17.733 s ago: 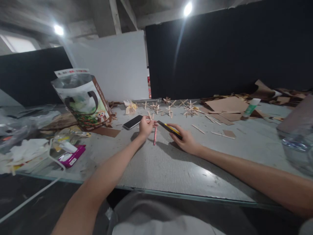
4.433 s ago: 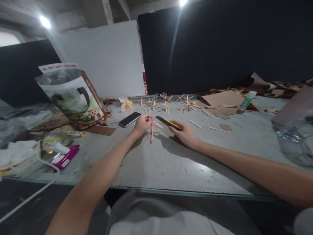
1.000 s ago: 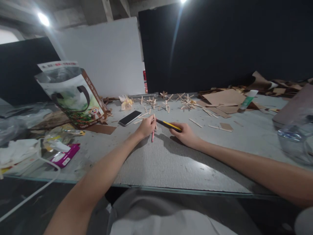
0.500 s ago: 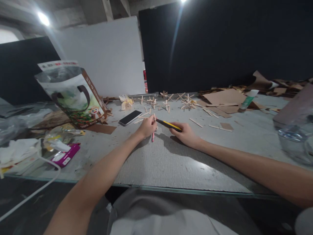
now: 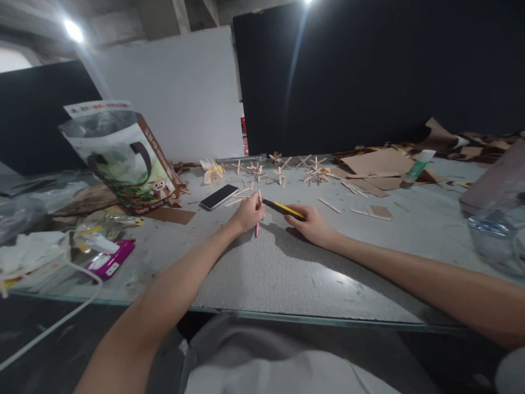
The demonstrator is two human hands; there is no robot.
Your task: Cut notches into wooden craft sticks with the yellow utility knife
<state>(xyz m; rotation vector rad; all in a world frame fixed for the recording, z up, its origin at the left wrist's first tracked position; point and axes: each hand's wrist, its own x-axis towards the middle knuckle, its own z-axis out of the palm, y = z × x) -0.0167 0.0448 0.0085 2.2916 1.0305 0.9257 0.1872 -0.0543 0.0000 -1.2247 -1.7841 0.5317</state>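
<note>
In the middle of the grey table, my left hand is closed with its fingers pinched around a small wooden stick that points up and away from me. Under these fingers a thin pink stick-like thing shows; I cannot tell whether it is held or lying on the table. My right hand is wrapped around a yellow and black utility knife. The knife's tip points left and reaches the fingertips of my left hand, close to the wooden stick.
Beyond my hands lie several crossed wooden sticks and a phone. A large printed bag and a purple device with a white cable are left. Cardboard pieces, a glue stick and a clear container are right.
Almost nothing differs. Both hands stay in place, with the knife's tip still at the left fingertips; the view has shifted very slightly.
</note>
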